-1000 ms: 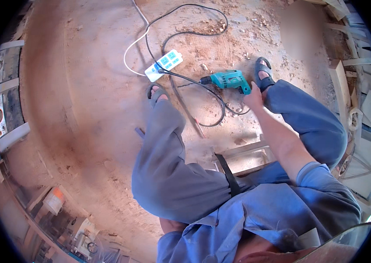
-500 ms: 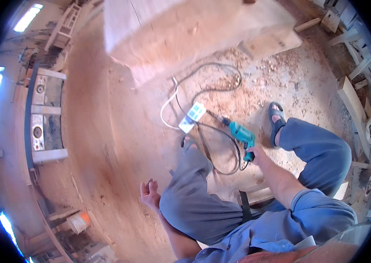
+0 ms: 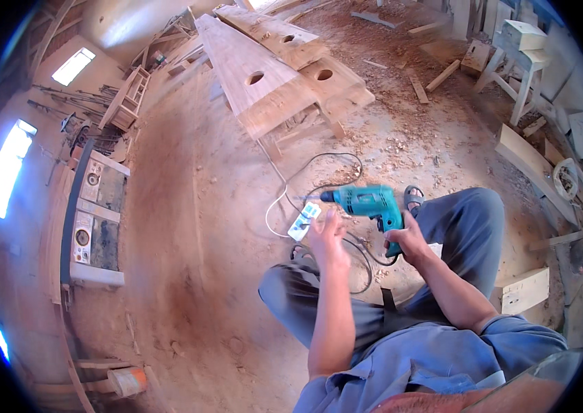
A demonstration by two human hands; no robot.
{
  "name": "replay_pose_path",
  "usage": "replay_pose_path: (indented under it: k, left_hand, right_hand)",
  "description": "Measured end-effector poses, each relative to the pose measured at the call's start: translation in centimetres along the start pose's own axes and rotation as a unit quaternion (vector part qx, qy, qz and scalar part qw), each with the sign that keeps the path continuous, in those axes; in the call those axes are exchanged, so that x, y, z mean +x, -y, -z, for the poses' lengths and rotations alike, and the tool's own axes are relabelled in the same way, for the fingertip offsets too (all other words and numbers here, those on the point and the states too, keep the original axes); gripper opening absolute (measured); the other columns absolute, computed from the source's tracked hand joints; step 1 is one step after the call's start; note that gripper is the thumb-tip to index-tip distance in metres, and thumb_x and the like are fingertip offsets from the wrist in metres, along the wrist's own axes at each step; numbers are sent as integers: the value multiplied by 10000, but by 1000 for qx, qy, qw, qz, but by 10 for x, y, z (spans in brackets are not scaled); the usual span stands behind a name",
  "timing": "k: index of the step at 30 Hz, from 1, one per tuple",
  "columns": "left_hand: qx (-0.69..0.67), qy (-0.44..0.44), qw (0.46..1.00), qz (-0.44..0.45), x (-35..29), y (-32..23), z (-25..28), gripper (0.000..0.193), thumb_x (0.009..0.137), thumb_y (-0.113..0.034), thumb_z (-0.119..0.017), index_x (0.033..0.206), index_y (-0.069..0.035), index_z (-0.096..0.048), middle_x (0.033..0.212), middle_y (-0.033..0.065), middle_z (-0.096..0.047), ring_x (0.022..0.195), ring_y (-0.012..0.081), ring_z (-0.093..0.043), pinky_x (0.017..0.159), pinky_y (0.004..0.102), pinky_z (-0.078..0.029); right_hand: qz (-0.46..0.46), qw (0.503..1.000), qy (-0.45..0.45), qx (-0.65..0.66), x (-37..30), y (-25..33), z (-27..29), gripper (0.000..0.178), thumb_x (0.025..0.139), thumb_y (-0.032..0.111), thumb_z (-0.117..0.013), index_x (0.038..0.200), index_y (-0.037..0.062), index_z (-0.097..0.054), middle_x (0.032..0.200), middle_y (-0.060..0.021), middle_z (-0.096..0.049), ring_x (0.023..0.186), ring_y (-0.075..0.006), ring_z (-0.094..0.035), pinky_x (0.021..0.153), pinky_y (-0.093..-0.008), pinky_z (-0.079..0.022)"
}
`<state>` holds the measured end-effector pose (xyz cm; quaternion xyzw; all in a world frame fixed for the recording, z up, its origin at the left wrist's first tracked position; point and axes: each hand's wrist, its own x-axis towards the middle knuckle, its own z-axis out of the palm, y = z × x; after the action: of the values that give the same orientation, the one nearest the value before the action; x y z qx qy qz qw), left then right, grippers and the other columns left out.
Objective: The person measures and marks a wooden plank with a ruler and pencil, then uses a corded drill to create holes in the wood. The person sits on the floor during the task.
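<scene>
My right hand (image 3: 410, 239) is wrapped round the grip of a teal power drill (image 3: 372, 201), held up in front of my knees. The drill points left, and its slim bit is smeared by motion. Just below the drill's front end, my left hand (image 3: 328, 239) is raised with its fingers apart and nothing in them. Behind that hand, a white power strip (image 3: 302, 221) lies on the floor, partly covered by the fingers. A dark cord (image 3: 372, 260) hangs from the drill's grip and loops over the ground.
Ahead stand wooden benches; one pale plank top (image 3: 246, 58) has a round hole. Wood shavings (image 3: 401, 141) litter the dirt floor. A small stool (image 3: 522, 58) and leaning boards line the right. A pale wooden block (image 3: 524, 290) sits beside my right leg. Frames (image 3: 95, 275) stand along the left wall.
My right hand has lifted the drill and swung it to point left. My left hand has come up from beside my left knee to the drill. The view has tilted up, showing more benches.
</scene>
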<state>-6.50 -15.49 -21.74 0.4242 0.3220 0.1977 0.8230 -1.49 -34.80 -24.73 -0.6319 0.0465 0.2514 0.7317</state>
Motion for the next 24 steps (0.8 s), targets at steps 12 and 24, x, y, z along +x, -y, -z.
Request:
replay_pose_path:
  k: [12,24]
  left_hand:
    - [-194,428,881,48,-98,-32,-70,634,792,-372,-847,1235,-3,-582,1098,208,-669,908,316,-698,809,432,-602]
    - [-134,403,905,17,-79,-58,-75,615,824,-444,-844,1155,17,-605,980,111,-682,824,211,-702,732,350,-611]
  right_hand:
    - [292,938,76,-170,-117,4,8,365,771,109,-824,1082,40,-646,937,-92,-676,810,-226,-648,765,-355,-533]
    - [261,953,99,-113,-105,17,-21,244,783,46,-786,988,25,-655,842,-49,-676,763,-147,-652,701,-326,-534]
